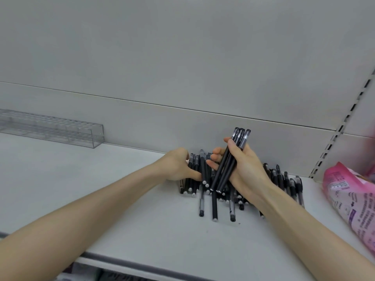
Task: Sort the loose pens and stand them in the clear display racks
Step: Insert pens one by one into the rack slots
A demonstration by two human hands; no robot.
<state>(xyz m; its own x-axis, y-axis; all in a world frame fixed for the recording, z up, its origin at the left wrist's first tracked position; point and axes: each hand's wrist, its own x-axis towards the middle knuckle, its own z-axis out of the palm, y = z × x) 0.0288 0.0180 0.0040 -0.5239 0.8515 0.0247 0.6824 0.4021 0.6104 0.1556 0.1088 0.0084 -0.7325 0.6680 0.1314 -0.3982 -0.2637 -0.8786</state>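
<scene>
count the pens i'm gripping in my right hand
3 pens show: caps side by side above the right hand, barrels slanting down across its palm, over the loose pile. More may be hidden behind them.

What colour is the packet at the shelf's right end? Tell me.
Packet: pink with dark print, head view.
</scene>
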